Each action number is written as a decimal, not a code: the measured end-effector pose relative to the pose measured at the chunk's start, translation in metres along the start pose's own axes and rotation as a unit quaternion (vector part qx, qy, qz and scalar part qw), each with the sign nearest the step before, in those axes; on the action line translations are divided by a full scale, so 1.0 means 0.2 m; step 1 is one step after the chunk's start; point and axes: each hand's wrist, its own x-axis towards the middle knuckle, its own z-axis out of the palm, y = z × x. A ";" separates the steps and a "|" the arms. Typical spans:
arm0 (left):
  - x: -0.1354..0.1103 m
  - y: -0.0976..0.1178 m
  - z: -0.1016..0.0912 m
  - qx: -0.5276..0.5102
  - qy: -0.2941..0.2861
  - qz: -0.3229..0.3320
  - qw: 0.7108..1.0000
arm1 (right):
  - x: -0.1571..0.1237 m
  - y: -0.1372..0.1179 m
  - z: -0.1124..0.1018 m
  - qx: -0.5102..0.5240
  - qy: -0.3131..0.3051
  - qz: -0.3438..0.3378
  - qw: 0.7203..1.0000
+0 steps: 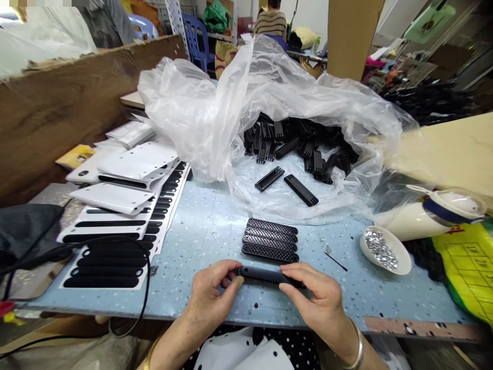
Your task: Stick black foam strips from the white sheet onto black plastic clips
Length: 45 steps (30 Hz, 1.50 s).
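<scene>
black strip [262, 274]: partly hidden (right hand [320, 294]) | yellow bag [468, 264]: cut off, right edge

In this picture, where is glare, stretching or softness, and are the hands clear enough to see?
Head view: pale glare on the plastic bag, a sheen on the blue table; the white bottle near the right edge looks stretched; the far striped top looks soft; the left hand, right hand and black strip look fairly clear.
</scene>
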 end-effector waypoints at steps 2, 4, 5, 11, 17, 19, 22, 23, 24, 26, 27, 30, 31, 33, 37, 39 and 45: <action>0.00 0.00 0.00 -0.001 0.006 0.005 1.000 | 0.00 0.00 0.00 0.001 0.000 -0.005 1.000; -0.01 0.00 0.00 -0.003 0.008 0.009 1.000 | 0.00 0.00 0.00 0.000 -0.002 -0.010 1.000; -0.01 0.00 0.00 -0.004 0.009 0.011 1.000 | 0.00 0.00 0.00 -0.002 -0.002 -0.012 1.000; 0.00 -0.01 0.00 -0.006 0.010 0.019 1.000 | 0.01 -0.01 0.02 -0.010 -0.003 -0.016 1.000; 0.01 0.00 0.00 -0.008 0.008 0.018 1.000 | 0.01 0.00 0.02 -0.012 -0.003 -0.019 1.000; 0.01 0.00 0.00 -0.008 0.006 0.015 1.000 | 0.01 0.00 0.03 -0.013 -0.004 -0.021 1.000; 0.01 0.00 0.00 -0.012 0.005 0.013 1.000 | 0.01 0.00 0.03 -0.015 -0.002 -0.025 1.000; 0.01 0.00 0.00 -0.014 0.005 0.012 1.000 | 0.01 0.00 0.03 -0.015 -0.001 -0.026 1.000; 0.01 0.01 0.00 -0.014 0.004 0.010 1.000 | 0.01 0.00 0.03 -0.016 -0.001 -0.027 0.999; 0.00 0.01 0.00 -0.014 0.001 0.006 1.000 | 0.02 0.00 0.03 -0.019 -0.001 -0.027 0.999; 0.00 0.01 -0.01 -0.013 0.000 0.004 1.000 | 0.02 -0.01 0.03 -0.020 -0.001 -0.026 0.999; 0.00 0.01 -0.01 -0.017 -0.004 -0.001 1.000 | 0.02 -0.01 0.03 -0.026 -0.001 -0.027 0.999; 0.00 0.01 -0.01 -0.018 -0.005 0.000 1.000 | 0.02 -0.01 0.03 -0.029 0.000 -0.029 0.999; 0.00 0.00 0.00 -0.019 -0.005 0.002 1.000 | 0.02 -0.01 0.03 -0.035 0.001 -0.033 0.999; 0.00 -0.01 0.00 -0.018 0.010 0.006 1.000 | 0.02 -0.02 0.04 -0.042 -0.001 -0.041 0.998; 0.00 -0.01 0.00 -0.023 0.016 0.006 1.000 | 0.02 -0.02 0.04 -0.043 -0.004 -0.042 0.998; 0.01 0.00 -0.01 -0.019 0.021 0.025 0.999 | 0.03 -0.03 0.03 -0.038 -0.005 -0.042 0.998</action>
